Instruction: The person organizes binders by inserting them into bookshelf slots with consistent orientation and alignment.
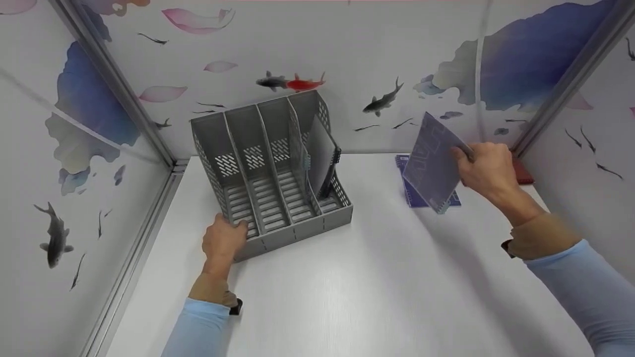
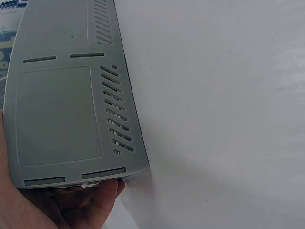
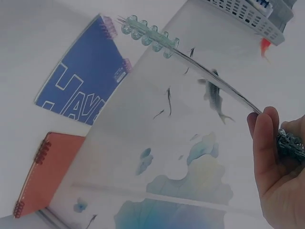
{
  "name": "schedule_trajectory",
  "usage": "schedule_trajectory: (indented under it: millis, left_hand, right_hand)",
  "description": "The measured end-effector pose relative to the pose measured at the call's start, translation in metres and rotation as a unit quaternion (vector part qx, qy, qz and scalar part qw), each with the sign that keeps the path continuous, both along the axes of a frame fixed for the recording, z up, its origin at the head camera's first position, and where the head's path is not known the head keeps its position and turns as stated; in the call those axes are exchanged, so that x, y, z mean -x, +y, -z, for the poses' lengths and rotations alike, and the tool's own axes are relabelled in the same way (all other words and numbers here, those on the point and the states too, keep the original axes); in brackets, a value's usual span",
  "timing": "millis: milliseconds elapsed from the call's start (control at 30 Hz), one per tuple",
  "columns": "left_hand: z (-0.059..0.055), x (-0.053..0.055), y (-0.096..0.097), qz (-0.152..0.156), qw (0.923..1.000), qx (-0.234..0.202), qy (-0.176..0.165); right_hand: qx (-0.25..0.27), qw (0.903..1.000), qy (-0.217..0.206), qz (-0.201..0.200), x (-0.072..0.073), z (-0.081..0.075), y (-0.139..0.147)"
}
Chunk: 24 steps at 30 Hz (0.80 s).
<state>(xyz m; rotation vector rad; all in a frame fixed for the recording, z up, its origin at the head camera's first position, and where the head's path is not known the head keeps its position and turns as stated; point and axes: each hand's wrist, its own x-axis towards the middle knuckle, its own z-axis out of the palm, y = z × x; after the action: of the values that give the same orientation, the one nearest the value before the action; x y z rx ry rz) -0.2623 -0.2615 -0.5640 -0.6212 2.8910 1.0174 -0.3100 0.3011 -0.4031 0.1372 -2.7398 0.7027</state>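
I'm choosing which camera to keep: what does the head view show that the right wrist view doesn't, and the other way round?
Of these two, only the head view shows the left hand gripping the grey rack at its near left corner, and the rack's slotted floor.

Only the right wrist view shows large outlined letters on the blue notebook and the red notebook's ring binding.

Both show the right hand pinching a raised notebook, those two notebooks, and part of the rack.
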Motion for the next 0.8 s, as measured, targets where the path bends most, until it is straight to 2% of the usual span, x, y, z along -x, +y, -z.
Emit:
schedule_trajectory:
  millis: [167,433,667,800]
  left_hand:
    - [0.000,0.000,0.001,0.004,1.0000,0.002,-0.001]
    - [0.002,0.000,0.001,0.001,1.0000,0.003,-0.003]
    - [0.002,0.001,0.000,0.003,1.0000,0.008,-0.005]
    - [0.002,0.001,-0.001,0.004,1.0000,0.007,-0.002]
  right_hand:
    - [0.007,0.9997,0.013,-0.020,-0.006,-0.007,-0.015]
    - [0.030,0.9978,0.009,-0.058,-0.014,-0.013,-0.031]
    - [0.070,0.9925,0.009,-0.100,-0.022,-0.019,-0.045]
    - [0.076,0.9894,0.019,-0.122,-0.024,-0.021,-0.054]
